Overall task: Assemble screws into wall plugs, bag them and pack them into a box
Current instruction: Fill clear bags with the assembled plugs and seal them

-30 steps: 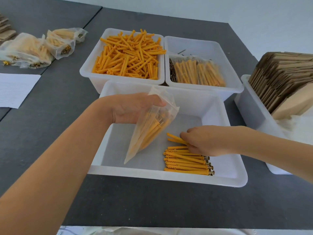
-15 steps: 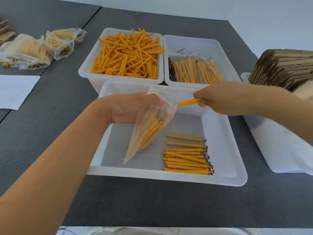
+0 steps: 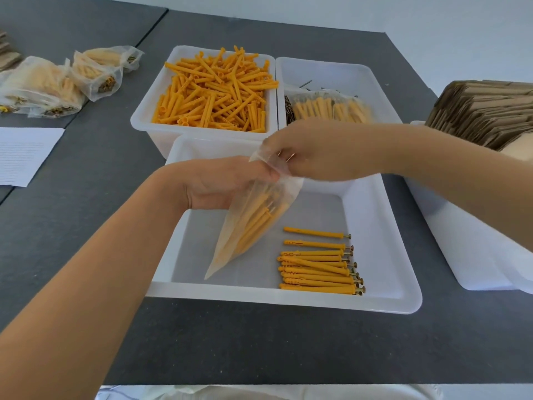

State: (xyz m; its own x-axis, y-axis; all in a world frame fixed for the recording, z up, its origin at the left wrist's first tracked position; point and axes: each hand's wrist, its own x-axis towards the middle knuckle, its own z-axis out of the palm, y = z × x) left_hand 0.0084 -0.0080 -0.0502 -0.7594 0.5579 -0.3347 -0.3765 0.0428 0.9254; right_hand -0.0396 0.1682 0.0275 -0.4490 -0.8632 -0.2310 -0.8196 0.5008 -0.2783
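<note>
1. Two hands are seen over the near white tray [image 3: 383,301] on the dark tabletop [image 3: 259,347]. The clear plastic bag [image 3: 253,226] is pinched at its mouth by the left hand [image 3: 227,183], its fingers curled round the rim, so that the bag hangs slanted into the tray with several orange plugs inside.
2. The right hand [image 3: 320,151] is held at the bag's mouth with fingers curled; whether a plug is pinched there cannot be told, since the fingertips are blurred.
3. A row of assembled plugs with screws [image 3: 317,267] is laid in the tray, just right of the bag's tip and apart from it.
4. The bag is judged thin, limp and slippery; it is best held at the rim, so that the mouth is kept open.
5. The plugs are judged light and stiff; they are best taken mid-shaft and fed in lengthwise, because protruding screw heads could snag or pierce the film.
6. Loose plugs [image 3: 213,90] are kept in the far tray.
</note>
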